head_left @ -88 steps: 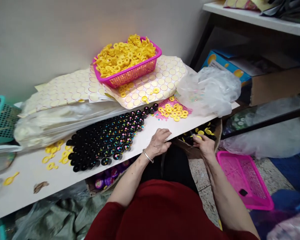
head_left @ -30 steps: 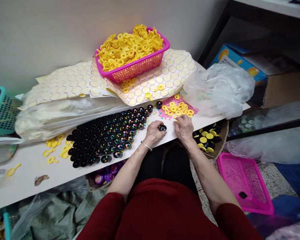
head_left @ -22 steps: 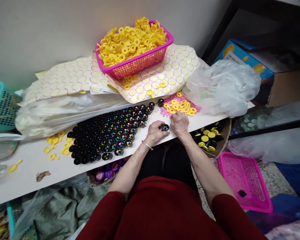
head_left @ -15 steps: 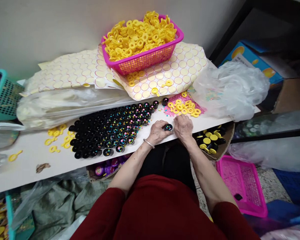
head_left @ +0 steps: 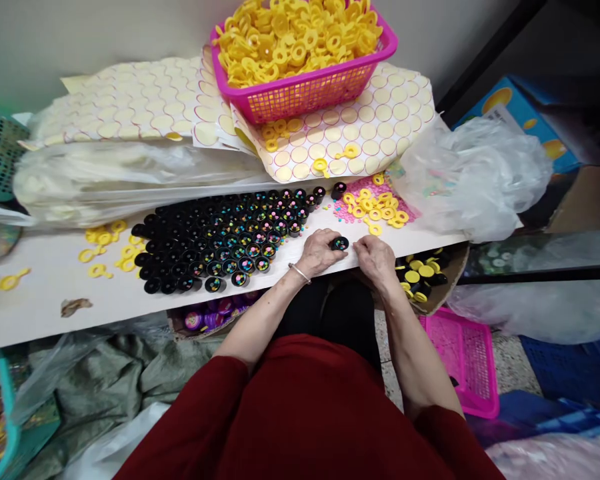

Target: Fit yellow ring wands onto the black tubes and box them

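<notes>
My left hand [head_left: 320,252] grips a small black cup [head_left: 339,244] with coloured beads showing in its top, near the table's front edge. Just to the right, my right hand [head_left: 375,258] is closed, its fingertips pinched together near the cup; what they hold, if anything, is too small to make out. Rows of black cups [head_left: 220,240] stand to the left of my hands, many with coloured beads inside. Behind my hands lie yellow ring-shaped pieces with tabs [head_left: 377,207] on a patch of small pink beads [head_left: 345,212].
A pink basket [head_left: 310,99] heaped with yellow ring pieces stands on sticker sheets [head_left: 395,100] at the back. Right of the beads is a clear plastic bag [head_left: 475,173]. Below the table edge, a cardboard box [head_left: 450,293] holds black pieces with yellow caps.
The camera view has shifted a little. My left hand still holds the black cup, and my right hand has turned slightly, with its fingertips now pointing toward the cup.
</notes>
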The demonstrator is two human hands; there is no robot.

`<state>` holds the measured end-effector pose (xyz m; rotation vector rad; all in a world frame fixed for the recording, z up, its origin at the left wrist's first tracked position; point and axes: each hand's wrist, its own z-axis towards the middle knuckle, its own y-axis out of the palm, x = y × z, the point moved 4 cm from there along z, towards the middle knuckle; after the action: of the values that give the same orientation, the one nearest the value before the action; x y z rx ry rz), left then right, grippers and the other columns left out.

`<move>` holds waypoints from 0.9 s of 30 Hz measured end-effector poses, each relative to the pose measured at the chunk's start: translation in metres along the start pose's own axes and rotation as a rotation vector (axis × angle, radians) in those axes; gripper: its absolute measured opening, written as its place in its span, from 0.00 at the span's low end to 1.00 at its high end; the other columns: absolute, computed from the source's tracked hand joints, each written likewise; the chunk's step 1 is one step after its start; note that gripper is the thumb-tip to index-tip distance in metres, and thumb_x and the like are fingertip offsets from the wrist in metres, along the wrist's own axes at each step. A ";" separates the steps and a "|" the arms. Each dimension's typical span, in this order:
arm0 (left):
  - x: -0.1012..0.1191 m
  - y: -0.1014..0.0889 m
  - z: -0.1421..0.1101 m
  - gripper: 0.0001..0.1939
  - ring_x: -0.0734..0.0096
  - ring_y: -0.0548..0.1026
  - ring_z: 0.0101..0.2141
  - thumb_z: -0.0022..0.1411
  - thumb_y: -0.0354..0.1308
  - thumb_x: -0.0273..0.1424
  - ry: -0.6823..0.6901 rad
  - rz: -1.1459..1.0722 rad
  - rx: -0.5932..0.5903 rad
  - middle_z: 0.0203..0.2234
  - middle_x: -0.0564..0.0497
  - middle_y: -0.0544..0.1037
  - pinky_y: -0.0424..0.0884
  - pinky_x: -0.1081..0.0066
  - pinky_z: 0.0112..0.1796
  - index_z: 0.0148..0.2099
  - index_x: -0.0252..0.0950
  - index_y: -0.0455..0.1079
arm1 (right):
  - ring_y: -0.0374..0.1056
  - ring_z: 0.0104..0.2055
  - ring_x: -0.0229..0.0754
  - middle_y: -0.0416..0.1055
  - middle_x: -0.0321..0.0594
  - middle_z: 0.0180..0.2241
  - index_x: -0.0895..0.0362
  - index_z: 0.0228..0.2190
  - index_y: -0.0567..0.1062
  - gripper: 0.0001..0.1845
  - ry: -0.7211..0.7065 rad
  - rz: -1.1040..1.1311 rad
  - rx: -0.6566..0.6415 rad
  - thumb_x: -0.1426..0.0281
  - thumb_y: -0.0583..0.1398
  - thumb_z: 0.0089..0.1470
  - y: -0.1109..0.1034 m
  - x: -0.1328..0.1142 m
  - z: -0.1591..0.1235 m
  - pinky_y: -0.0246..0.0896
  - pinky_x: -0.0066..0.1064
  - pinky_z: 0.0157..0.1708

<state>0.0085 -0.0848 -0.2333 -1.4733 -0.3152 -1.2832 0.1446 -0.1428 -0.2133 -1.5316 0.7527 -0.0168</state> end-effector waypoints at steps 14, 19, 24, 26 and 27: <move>0.000 -0.001 0.001 0.12 0.69 0.70 0.34 0.43 0.66 0.29 -0.009 -0.030 -0.025 0.28 0.53 0.74 0.65 0.69 0.37 0.34 0.36 0.73 | 0.64 0.32 0.42 0.69 0.40 0.29 0.57 0.29 0.75 0.12 -0.146 0.300 0.172 0.64 0.54 0.50 0.003 0.018 -0.004 0.57 0.32 0.33; -0.001 -0.001 0.000 0.12 0.69 0.70 0.34 0.44 0.66 0.29 0.000 -0.019 -0.020 0.28 0.54 0.74 0.66 0.69 0.37 0.34 0.37 0.73 | 0.62 0.31 0.41 0.68 0.43 0.33 0.57 0.30 0.75 0.13 -0.204 -0.029 0.211 0.68 0.51 0.55 0.010 0.006 -0.009 0.51 0.31 0.30; -0.001 0.001 0.000 0.12 0.69 0.70 0.34 0.43 0.66 0.29 0.008 -0.007 -0.019 0.28 0.54 0.74 0.66 0.69 0.38 0.34 0.37 0.73 | 0.62 0.32 0.41 0.69 0.45 0.34 0.58 0.31 0.75 0.15 -0.187 -0.083 0.160 0.70 0.49 0.55 0.008 0.002 -0.008 0.51 0.31 0.29; -0.002 0.001 0.000 0.12 0.69 0.70 0.34 0.43 0.67 0.28 0.002 -0.013 -0.014 0.29 0.54 0.74 0.66 0.69 0.38 0.34 0.37 0.73 | 0.63 0.33 0.42 0.71 0.44 0.32 0.57 0.29 0.76 0.14 -0.125 -0.024 0.105 0.68 0.51 0.53 0.004 0.003 -0.004 0.53 0.31 0.31; -0.002 0.001 0.000 0.13 0.69 0.70 0.35 0.43 0.67 0.28 -0.001 -0.017 -0.013 0.29 0.53 0.74 0.66 0.69 0.38 0.34 0.37 0.73 | 0.64 0.33 0.43 0.71 0.43 0.30 0.57 0.28 0.76 0.13 -0.075 0.020 0.077 0.67 0.52 0.51 0.003 0.005 -0.001 0.54 0.31 0.32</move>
<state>0.0086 -0.0839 -0.2355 -1.4849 -0.3209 -1.2999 0.1468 -0.1458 -0.2179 -1.4437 0.6999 0.0258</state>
